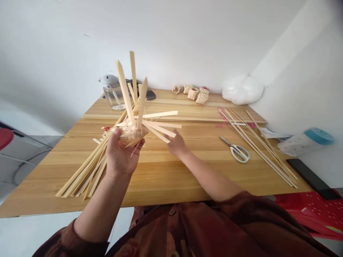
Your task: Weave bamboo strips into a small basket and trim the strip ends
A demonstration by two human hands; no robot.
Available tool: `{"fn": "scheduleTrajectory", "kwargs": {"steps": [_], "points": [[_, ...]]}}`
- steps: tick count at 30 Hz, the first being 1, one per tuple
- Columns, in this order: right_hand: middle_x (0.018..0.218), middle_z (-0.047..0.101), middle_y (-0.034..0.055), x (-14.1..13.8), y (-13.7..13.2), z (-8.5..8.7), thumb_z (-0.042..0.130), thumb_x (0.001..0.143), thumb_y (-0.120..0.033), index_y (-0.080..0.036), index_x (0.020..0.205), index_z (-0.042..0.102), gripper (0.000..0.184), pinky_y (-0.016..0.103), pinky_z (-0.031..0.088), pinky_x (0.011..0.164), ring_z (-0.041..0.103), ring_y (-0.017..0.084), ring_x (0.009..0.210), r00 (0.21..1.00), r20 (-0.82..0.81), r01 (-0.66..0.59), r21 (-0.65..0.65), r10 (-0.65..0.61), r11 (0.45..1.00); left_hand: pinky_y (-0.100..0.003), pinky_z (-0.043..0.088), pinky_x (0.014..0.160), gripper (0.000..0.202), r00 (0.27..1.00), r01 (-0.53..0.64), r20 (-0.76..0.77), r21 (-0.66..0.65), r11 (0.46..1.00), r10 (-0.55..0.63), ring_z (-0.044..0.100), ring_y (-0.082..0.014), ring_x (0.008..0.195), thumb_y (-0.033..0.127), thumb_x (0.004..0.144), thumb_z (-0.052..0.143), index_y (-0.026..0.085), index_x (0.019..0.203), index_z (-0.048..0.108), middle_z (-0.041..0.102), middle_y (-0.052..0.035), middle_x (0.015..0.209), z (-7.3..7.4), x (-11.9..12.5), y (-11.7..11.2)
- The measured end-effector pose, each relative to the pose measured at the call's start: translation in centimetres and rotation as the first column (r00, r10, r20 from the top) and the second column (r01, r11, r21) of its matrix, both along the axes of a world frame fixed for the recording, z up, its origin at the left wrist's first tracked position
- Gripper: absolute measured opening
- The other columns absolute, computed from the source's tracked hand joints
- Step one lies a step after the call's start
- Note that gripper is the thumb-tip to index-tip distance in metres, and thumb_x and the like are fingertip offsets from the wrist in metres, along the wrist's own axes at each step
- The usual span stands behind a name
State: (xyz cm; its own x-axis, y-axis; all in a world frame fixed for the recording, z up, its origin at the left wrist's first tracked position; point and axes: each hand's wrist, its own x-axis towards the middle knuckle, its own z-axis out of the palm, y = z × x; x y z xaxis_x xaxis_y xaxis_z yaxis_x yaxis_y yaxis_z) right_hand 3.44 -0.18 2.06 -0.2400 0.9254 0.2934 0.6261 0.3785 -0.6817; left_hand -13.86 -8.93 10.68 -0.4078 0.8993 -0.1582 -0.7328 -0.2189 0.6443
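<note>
So, left hand (120,155): palm up, its fingers (115,132) curled around the woven base, holding it firmly.
Woven base (131,135): small, bamboo, raised above the counter (160,178), left of centre.
Loose strips (159,115): fanning from the base, some standing toward the far side, others running right.
Right hand (177,144): open, its fingers (173,140) apart and gripping nothing, just right of the base, beside the right-running strip ends; I cannot tell if they touch.
Nearer hand: the left, directly under the base.
Rest: strip bundle (83,171) at left, scissors (237,151) and strip pile (257,146) at right, small baskets (195,94), glass jug (114,96) and bag (242,89) along the far edge.
</note>
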Motion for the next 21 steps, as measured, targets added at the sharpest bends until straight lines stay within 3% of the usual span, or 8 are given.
{"fn": "scheduleTrajectory", "kwargs": {"steps": [4, 6, 9, 10, 12, 15, 18, 21], "points": [[0.161, 0.045, 0.0253, 12.6, -6.4, -2.4, 0.048, 0.100, -0.042, -0.006, 0.157, 0.038, 0.069, 0.058, 0.031, 0.125, 0.038, 0.038, 0.154, 0.886, 0.273, 0.372, 0.067, -0.375, 0.926, -0.027, 0.062, 0.061, 0.017, 1.000, -0.010, 0.011, -0.116, 0.993, 0.011, 0.074, -0.0184, 0.077, 0.038, 0.085, 0.070, 0.024, 0.095, 0.071, 0.078, -0.0004, 0.094, -1.7, -1.0, -0.4], [0.161, 0.044, 0.0267, 15.1, -8.3, -3.0, 0.049, 0.099, -0.041, -0.006, 0.159, 0.035, 0.071, 0.064, 0.030, 0.123, 0.035, 0.042, 0.155, 0.802, 0.386, 0.489, 0.014, -0.456, 0.872, -0.027, 0.061, 0.059, 0.020, 1.000, -0.004, 0.013, -0.143, 0.990, 0.006, 0.074, -0.0182, 0.076, 0.039, 0.084, 0.071, 0.024, 0.097, 0.071, 0.077, -0.0004, 0.095, -2.3, -0.9, -0.4], [0.164, 0.039, 0.0298, 11.2, -7.7, -2.6, 0.053, 0.098, -0.043, -0.002, 0.157, 0.038, 0.074, 0.066, 0.022, 0.126, 0.028, 0.045, 0.157, 0.777, 0.446, 0.537, -0.101, -0.444, 0.837, -0.026, 0.060, 0.057, 0.021, 0.999, 0.034, 0.005, -0.136, 0.990, -0.034, 0.074, -0.0176, 0.075, 0.038, 0.081, 0.073, 0.024, 0.097, 0.070, 0.077, 0.0007, 0.093, -2.1, -0.5, -0.5], [0.163, 0.041, 0.0280, 8.6, -6.8, -2.2, 0.053, 0.099, -0.046, -0.004, 0.157, 0.040, 0.073, 0.063, 0.022, 0.127, 0.030, 0.043, 0.157, 0.839, 0.400, 0.454, -0.144, -0.368, 0.879, -0.026, 0.060, 0.057, 0.021, 0.998, 0.055, -0.001, -0.128, 0.990, -0.056, 0.074, -0.0173, 0.075, 0.038, 0.081, 0.073, 0.024, 0.097, 0.070, 0.077, 0.0008, 0.093, -1.8, -0.3, -0.6], [0.166, 0.042, 0.0174, 3.1, -4.5, -0.9, 0.047, 0.102, -0.048, -0.014, 0.158, 0.041, 0.066, 0.050, 0.031, 0.127, 0.036, 0.031, 0.156, 0.978, 0.175, 0.145, -0.170, -0.115, 0.975, -0.025, 0.060, 0.058, 0.018, 0.996, 0.090, -0.020, -0.108, 0.990, -0.092, 0.073, -0.0164, 0.075, 0.037, 0.083, 0.072, 0.025, 0.097, 0.071, 0.077, 0.0009, 0.093, -1.0, -0.3, -1.0], [0.163, 0.050, 0.0076, -1.3, -2.4, 1.1, 0.051, 0.102, -0.047, -0.025, 0.155, 0.048, 0.058, 0.043, 0.045, 0.120, 0.045, 0.025, 0.152, 0.985, -0.138, -0.122, -0.171, 0.099, 0.978, -0.025, 0.060, 0.060, 0.014, 0.996, 0.076, -0.045, -0.079, 0.994, -0.080, 0.073, -0.0158, 0.078, 0.036, 0.086, 0.071, 0.027, 0.097, 0.072, 0.078, 0.0028, 0.096, -0.1, -1.0, -1.9], [0.136, 0.072, 0.0086, 1.2, -2.3, 2.5, 0.054, 0.103, -0.048, -0.025, 0.136, 0.065, 0.042, 0.037, 0.061, 0.095, 0.072, 0.025, 0.120, 0.962, -0.270, -0.088, -0.429, -0.035, 0.899, -0.025, 0.060, 0.061, 0.015, 0.999, 0.012, -0.034, -0.113, 0.994, -0.016, 0.073, -0.0165, 0.080, 0.036, 0.087, 0.071, 0.027, 0.098, 0.072, 0.079, 0.0033, 0.097, -0.4, -2.7, -2.6], [0.076, 0.078, 0.0145, 5.6, -2.2, 2.9, 0.036, 0.106, -0.063, -0.015, 0.088, 0.072, 0.063, 0.028, 0.058, 0.052, 0.077, 0.023, 0.066, 0.982, -0.189, -0.092, -0.605, -0.030, 0.791, -0.026, 0.059, 0.058, 0.021, 1.000, -0.019, -0.018, -0.173, 0.985, 0.016, 0.074, -0.0181, 0.078, 0.038, 0.084, 0.072, 0.024, 0.099, 0.070, 0.079, 0.0004, 0.095, -1.3, -4.2, -2.7]]}}
